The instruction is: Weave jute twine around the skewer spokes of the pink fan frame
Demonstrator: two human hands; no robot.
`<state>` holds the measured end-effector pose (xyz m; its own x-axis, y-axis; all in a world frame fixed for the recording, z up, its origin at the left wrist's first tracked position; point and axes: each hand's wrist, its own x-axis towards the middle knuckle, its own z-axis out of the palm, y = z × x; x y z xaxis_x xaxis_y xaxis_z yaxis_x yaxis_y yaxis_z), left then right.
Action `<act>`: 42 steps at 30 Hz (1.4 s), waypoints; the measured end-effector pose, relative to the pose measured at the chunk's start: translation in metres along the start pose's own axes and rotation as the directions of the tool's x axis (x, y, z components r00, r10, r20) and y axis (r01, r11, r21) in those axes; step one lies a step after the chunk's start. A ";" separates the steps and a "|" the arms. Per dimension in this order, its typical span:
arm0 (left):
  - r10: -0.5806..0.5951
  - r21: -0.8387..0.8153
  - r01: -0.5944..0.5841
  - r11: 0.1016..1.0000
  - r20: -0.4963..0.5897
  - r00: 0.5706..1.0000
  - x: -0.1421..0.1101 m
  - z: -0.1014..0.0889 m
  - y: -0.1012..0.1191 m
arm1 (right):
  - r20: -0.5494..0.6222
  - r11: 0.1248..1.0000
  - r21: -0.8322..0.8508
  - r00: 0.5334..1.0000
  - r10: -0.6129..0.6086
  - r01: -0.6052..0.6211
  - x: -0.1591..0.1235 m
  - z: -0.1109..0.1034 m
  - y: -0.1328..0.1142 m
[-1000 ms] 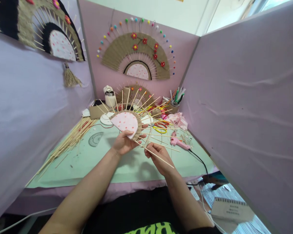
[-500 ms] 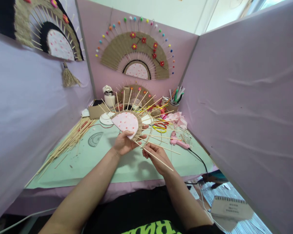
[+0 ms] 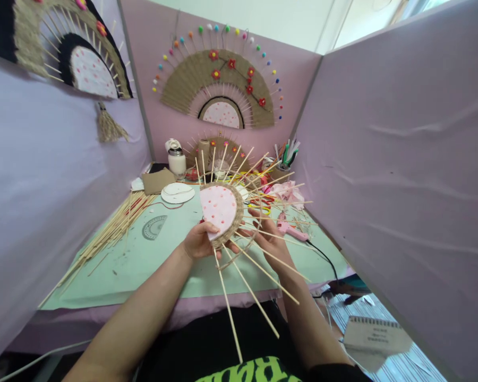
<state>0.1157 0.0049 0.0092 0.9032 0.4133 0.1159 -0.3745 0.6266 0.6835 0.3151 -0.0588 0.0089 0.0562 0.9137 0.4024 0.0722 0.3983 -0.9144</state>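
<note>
A half-made fan (image 3: 220, 211) has a pink dotted half-disc at its centre, a rim of brown twine and many thin wooden sticks fanning outward. My left hand (image 3: 199, 241) pinches the lower edge of the pink disc. My right hand (image 3: 267, 236) reaches behind the sticks on the fan's right side, fingers curled among them and the twine. Three long sticks point down toward my lap.
A green mat (image 3: 151, 260) covers the table. A bundle of loose sticks (image 3: 107, 233) lies at the left. A pink glue gun (image 3: 289, 229) with its black cord, yellow scissors (image 3: 261, 208), a jar (image 3: 177, 159) and a cup of tools (image 3: 283, 162) sit at the back right. Finished fans (image 3: 219, 87) hang on the walls.
The fan has been turned clockwise, so its flat edge now faces left and several sticks point toward my lap. My right hand moved up behind the sticks.
</note>
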 end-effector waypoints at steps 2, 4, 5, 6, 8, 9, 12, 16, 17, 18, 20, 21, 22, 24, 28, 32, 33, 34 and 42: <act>-0.053 -0.003 0.053 0.999 0.031 0.998 0.000 0.000 -0.002 | 0.128 1.000 0.017 0.992 0.013 -0.015 0.000 0.001 -0.005; -0.107 -0.004 0.108 0.994 0.062 0.992 0.001 -0.001 -0.004 | 0.252 0.996 0.052 0.966 0.051 -0.066 -0.001 0.002 -0.007; -0.131 -0.001 0.132 0.991 0.074 0.989 0.001 -0.001 -0.004 | 0.306 0.993 0.059 0.948 0.082 -0.104 -0.002 0.002 -0.006; -0.152 0.002 0.152 0.988 0.082 0.985 0.001 -0.001 -0.005 | 0.338 0.989 0.056 0.935 0.112 -0.139 -0.003 0.002 -0.005; -0.178 0.006 0.178 0.984 0.087 0.980 0.001 -0.002 -0.006 | 0.343 0.982 0.033 0.925 0.164 -0.187 -0.004 0.000 -0.001; -0.188 0.011 0.188 0.982 0.086 0.978 0.000 -0.003 -0.006 | 0.321 0.978 0.019 0.928 0.189 -0.206 -0.004 -0.002 0.001; -0.214 0.045 0.211 0.977 0.097 0.972 -0.001 -0.005 -0.004 | 0.213 0.966 0.033 0.946 0.244 -0.257 -0.004 -0.007 0.006; -0.255 0.088 0.245 0.966 0.129 0.958 -0.004 -0.012 0.010 | 0.102 0.925 0.222 0.951 0.293 -0.309 -0.003 -0.011 0.006; -0.255 0.095 0.243 0.965 0.131 0.958 -0.006 -0.014 0.015 | 0.092 0.900 0.289 0.945 0.314 -0.327 -0.003 -0.011 0.004; -0.245 0.107 0.234 0.966 0.114 0.963 -0.008 -0.017 0.020 | 0.089 0.869 0.352 0.937 0.338 -0.347 -0.002 -0.010 0.003; -0.214 0.139 0.203 0.969 0.065 0.975 -0.013 -0.024 0.028 | 0.098 0.808 0.446 0.919 0.383 -0.384 -0.002 -0.007 -0.001; -0.199 0.153 0.190 0.970 0.047 0.979 -0.016 -0.027 0.030 | 0.108 0.783 0.475 0.910 0.401 -0.401 -0.002 -0.006 -0.002; -0.189 0.163 0.181 0.970 0.035 0.981 -0.019 -0.029 0.030 | 0.119 0.761 0.496 0.901 0.416 -0.417 -0.002 -0.004 -0.003; -0.183 0.167 0.175 0.970 0.030 0.983 -0.024 -0.032 0.028 | 0.144 0.718 0.534 0.884 0.444 -0.447 -0.002 -0.002 -0.003; -0.161 0.155 0.151 0.976 0.051 0.986 -0.026 -0.029 0.017 | 0.186 0.626 0.613 0.858 0.479 -0.482 -0.001 -0.002 -0.002; -0.173 0.150 0.160 0.976 0.076 0.982 -0.023 -0.023 0.015 | 0.157 0.598 0.667 0.868 0.471 -0.445 0.000 -0.010 0.002; -0.179 0.138 0.167 0.976 0.081 0.981 -0.023 -0.022 0.015 | 0.148 0.594 0.676 0.870 0.470 -0.436 0.000 -0.012 0.003; -0.177 0.122 0.167 0.978 0.083 0.981 -0.023 -0.022 0.015 | 0.144 0.589 0.683 0.870 0.472 -0.432 0.000 -0.014 0.004; -0.106 0.036 0.103 0.994 0.084 0.991 -0.023 -0.020 0.012 | 0.121 0.579 0.690 0.859 0.498 -0.433 -0.004 -0.031 0.007</act>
<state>0.0856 0.0165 0.0003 0.9521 0.2880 0.1027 -0.2715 0.6419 0.7171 0.3459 -0.0624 0.0027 -0.0367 0.9927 -0.1147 -0.6699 -0.1096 -0.7343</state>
